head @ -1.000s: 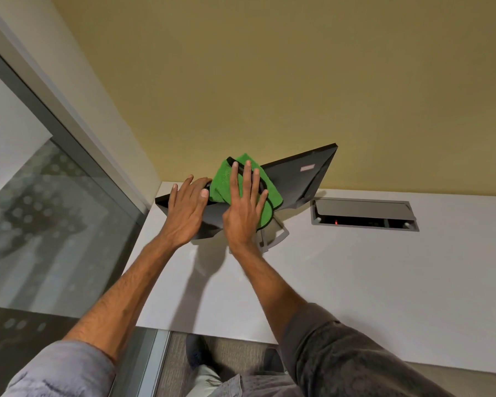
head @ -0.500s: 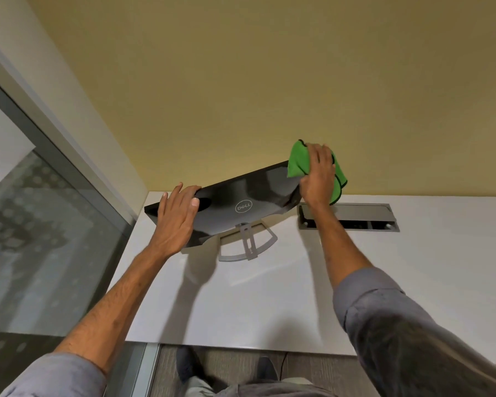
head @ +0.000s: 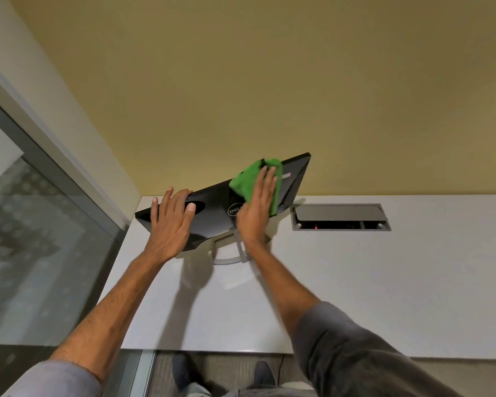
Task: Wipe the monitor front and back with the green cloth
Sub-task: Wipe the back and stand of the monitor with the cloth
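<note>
A black monitor stands on a white desk with its glossy back, bearing a round logo, turned toward me. Its grey stand shows below it. My left hand rests on the left part of the back, fingers reaching over the top edge. My right hand lies flat with straight fingers on the green cloth, pressing it against the right half of the back. The monitor's screen side is hidden from me.
A grey cable hatch is set into the desk right of the monitor, a red light inside. A yellow wall rises behind. A frosted glass partition runs along the left. My shoes show under the desk's front edge.
My right hand has slid the cloth from the monitor's far right edge back toward the middle of the back, and its fingers have flattened. My left hand stays on the left part.
</note>
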Tool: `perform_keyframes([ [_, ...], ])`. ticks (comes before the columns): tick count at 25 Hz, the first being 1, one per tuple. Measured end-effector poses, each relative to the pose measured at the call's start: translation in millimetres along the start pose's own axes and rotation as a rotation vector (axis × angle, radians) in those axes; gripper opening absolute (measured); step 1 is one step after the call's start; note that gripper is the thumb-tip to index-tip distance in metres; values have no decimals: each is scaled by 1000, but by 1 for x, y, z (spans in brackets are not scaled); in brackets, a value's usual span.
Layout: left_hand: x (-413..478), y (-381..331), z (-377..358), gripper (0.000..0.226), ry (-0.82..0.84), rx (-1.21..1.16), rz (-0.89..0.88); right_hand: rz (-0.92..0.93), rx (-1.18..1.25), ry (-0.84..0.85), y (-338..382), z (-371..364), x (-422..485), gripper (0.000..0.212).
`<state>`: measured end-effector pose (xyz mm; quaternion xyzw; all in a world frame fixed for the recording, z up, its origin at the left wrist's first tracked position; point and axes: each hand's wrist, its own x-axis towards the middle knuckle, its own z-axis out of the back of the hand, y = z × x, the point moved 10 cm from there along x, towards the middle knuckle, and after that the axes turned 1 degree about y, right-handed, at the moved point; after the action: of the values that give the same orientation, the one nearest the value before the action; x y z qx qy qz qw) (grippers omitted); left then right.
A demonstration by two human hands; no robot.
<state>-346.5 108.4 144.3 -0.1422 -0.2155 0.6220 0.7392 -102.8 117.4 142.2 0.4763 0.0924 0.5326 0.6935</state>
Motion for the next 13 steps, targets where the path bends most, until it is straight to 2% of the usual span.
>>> perform_keyframes([
  [2, 0, 2, 1, 73, -5, 4, 11, 49, 26, 85, 43, -32, -40, 102],
  [4, 2, 7, -2, 77, 9, 7, 26, 62, 44, 122, 74, -53, -68, 89],
  [8, 1, 11, -3, 77, 21, 18, 36, -66, 26, 93, 79, -66, -69, 69],
  [10, 1, 7, -1, 76, 28, -7, 43, -133, 65, 40, 75, -65, -64, 70],
  [13, 4, 5, 3, 72, 33, -35, 42, -240, 158, -19, 57, -67, -59, 86],
])
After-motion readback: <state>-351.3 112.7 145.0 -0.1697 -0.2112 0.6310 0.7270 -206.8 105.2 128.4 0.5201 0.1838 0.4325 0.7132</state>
